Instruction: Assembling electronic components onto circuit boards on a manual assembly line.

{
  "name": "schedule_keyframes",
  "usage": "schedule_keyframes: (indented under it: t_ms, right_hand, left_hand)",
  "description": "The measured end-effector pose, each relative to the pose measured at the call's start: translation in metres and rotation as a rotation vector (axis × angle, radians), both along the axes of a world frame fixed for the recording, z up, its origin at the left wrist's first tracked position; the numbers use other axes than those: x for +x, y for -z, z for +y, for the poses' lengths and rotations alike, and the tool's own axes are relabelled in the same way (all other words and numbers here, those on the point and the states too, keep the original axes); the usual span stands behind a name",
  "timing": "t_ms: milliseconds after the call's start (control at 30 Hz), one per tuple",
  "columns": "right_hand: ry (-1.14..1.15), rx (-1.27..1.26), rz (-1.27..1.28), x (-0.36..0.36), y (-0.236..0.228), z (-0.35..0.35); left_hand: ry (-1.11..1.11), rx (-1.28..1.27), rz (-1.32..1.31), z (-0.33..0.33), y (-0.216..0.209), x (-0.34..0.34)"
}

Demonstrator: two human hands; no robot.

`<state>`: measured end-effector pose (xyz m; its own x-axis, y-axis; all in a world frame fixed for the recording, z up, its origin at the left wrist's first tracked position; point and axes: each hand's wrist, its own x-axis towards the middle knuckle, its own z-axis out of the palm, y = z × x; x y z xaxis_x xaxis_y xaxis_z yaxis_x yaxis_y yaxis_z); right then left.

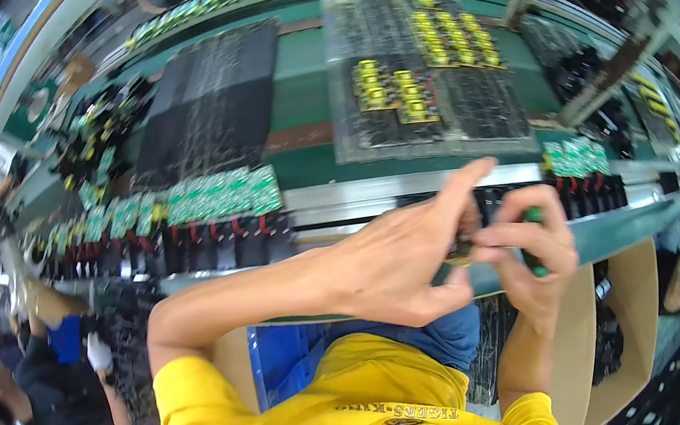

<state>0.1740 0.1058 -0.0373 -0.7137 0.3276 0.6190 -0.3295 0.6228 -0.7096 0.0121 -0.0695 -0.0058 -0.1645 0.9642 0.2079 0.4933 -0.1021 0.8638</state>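
Note:
My left hand (399, 261) is in front of my chest, at the near edge of the bench, with its fingers curled round a small dark part (458, 250), probably a board piece. Its thumb or a finger points up and away. Close beside it, my right hand (536, 246) is closed on a green-handled tool (533, 242), whose tip does not show. The fingertips of that hand also meet the dark part. Most of the part is hidden between the two hands, and its detail is blurred.
Green circuit boards (220, 196) with red wires line the metal rail at left; more boards (576, 157) stand at right. Behind, a dark mat (478, 115) carries yellow-topped boards (454, 35). A cardboard box (575, 336) is at lower right. Co-workers sit on both sides.

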Motion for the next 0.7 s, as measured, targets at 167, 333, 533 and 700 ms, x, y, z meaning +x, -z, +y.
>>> schedule_keyframes:
  t_ms: [167, 333, 533, 700]
  right_hand:
    - [0.067, -0.524, 0.150, 0.007, 0.029, -0.018]
    - [-0.522, -1.323, 0.283, -0.004, 0.030, -0.053]
    - [0.146, -0.257, -0.113, -0.002, 0.012, -0.025]
    - [0.343, 0.219, -0.254, -0.002, 0.051, -0.032]
  left_hand:
    - [-0.178, 0.512, 0.436, 0.020, 0.032, 0.005]
    - [-0.204, 0.734, 0.555, 0.010, 0.031, 0.004]
    - [-0.176, 0.008, -0.067, -0.006, -0.008, -0.025]
    - [-0.333, -0.350, 0.162, -0.006, 0.013, -0.047]
